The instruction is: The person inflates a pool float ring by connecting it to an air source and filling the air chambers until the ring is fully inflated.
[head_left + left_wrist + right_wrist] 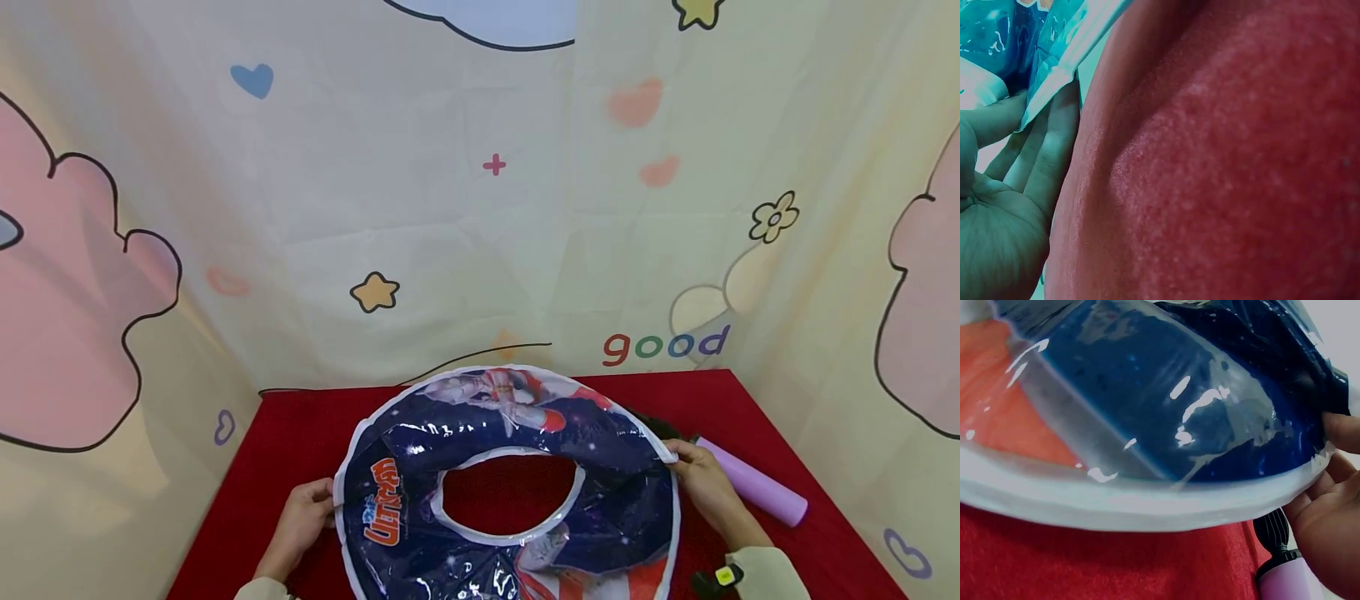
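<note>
A dark blue swim ring (405,450) with a white rim stands tilted over the red cloth in the head view, wrinkled and shiny, with a space-hero print and orange lettering. My left hand (300,521) pinches its rim at the left side. In the left wrist view, the thumb lies on one face of the vinyl and the fingers (1054,147) of that hand behind it. At the right edge my right hand (705,487) pinches the white rim. The right wrist view shows the ring's glossy panel (1147,394) stretching away from the right hand (1335,519).
To the right of the ring lies a pink-purple cylinder (753,483) with a black end piece (1271,531). The red cloth (300,425) covers the table. A pale printed curtain (480,250) stands around the back and sides.
</note>
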A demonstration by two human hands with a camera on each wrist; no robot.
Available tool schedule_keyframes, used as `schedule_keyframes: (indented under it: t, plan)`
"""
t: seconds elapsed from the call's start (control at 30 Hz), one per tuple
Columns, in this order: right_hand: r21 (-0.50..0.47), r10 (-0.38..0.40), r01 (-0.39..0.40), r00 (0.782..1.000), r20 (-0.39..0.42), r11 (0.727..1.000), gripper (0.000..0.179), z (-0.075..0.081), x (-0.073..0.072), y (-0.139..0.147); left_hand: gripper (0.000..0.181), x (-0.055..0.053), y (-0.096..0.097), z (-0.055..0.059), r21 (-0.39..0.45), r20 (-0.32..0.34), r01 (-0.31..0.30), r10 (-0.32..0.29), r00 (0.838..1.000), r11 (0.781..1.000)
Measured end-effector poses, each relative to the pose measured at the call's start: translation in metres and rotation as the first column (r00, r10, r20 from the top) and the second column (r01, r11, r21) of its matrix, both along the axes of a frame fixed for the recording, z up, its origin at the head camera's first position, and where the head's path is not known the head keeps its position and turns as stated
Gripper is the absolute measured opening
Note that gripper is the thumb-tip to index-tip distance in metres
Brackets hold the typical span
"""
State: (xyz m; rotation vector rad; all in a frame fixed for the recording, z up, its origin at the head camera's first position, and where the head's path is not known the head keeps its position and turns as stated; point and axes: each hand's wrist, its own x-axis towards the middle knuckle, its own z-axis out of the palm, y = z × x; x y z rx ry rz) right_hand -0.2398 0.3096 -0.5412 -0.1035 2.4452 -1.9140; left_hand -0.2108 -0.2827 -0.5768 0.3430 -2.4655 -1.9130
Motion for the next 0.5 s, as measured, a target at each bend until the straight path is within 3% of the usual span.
schedule_keyframes:
  t: [0.17, 0.27, 0.37, 0.5]
  plan:
    - [-0.009, -0.013, 0.013, 0.999, -0.041, 1.000, 0.021, -0.0008, 0.0010, -0.0013, 0.007, 0.0013, 0.0011, -0.0005, -0.012, -0.045, -0.034, 0.033, 0.998, 0.999]
    - [-0.073, -0.016, 0.009, 0.996, -0.092, 0.997, 0.020, -0.0017, 0.0033, 0.0003, 0.008, 0.0022, 0.0040, -0.0014, -0.011, -0.082, -0.045, 0.044, 0.996, 0.999]
    - [-0.179, 0.015, -0.044, 0.987, -0.160, 0.983, 0.022, -0.0025, 0.0054, 0.0040, 0.009, 0.0032, 0.0074, -0.0032, 0.006, -0.111, -0.047, 0.048, 0.993, 0.999]
    - [-0.292, 0.117, -0.186, 0.964, -0.239, 0.938, 0.028, -0.0027, 0.0048, 0.0078, 0.018, 0.0044, 0.0078, -0.0046, 0.066, -0.153, -0.063, 0.072, 0.986, 0.996]
